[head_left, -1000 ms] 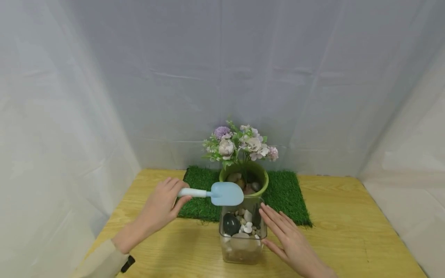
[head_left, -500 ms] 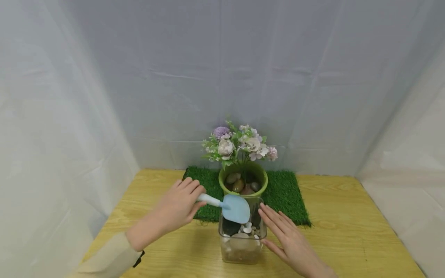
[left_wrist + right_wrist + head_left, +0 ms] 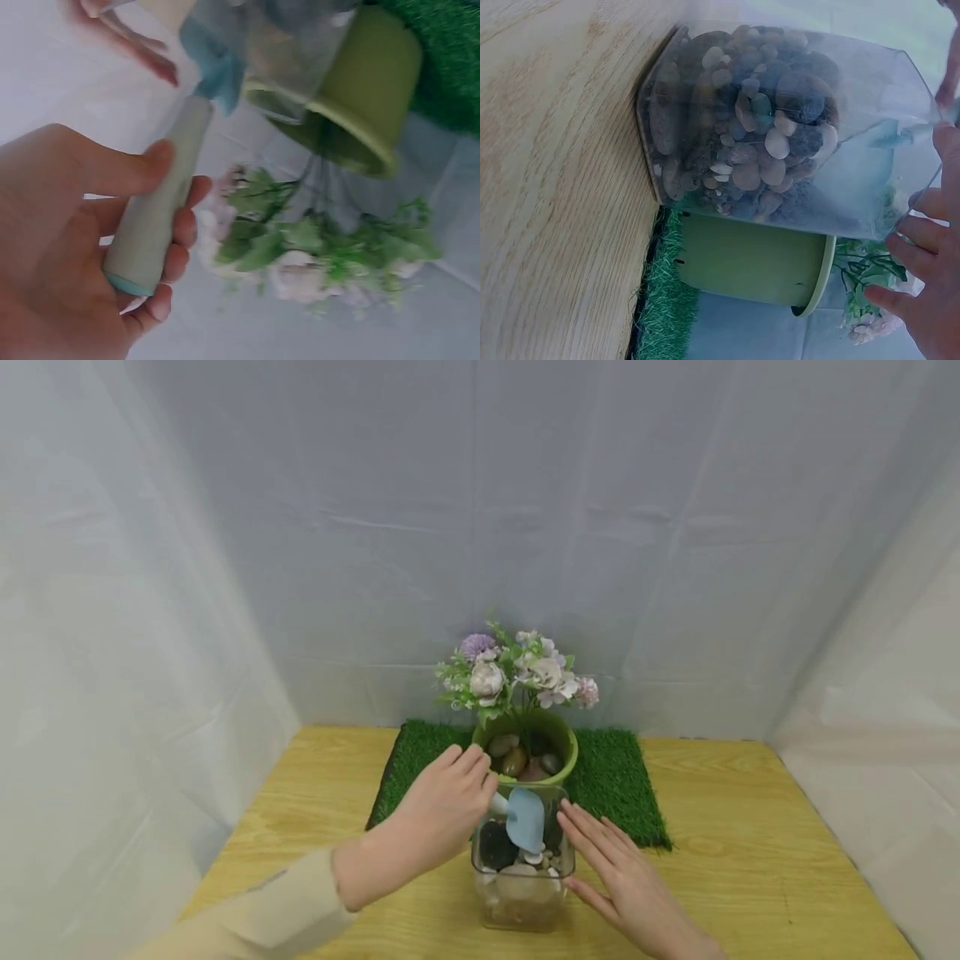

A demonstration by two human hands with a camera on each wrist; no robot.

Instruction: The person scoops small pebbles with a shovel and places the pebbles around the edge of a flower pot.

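left hand moved right | blue trowel tipped down into glass jar

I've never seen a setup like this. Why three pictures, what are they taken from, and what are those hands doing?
No machine here: a person wears three cameras, one on the head and one on each wrist. From the head you see a wooden table with a grass mat, a green flower pot and a glass jar of pebbles. The left hand grips a small blue trowel, its blade dipped into the jar. The right hand rests flat against the jar's side.
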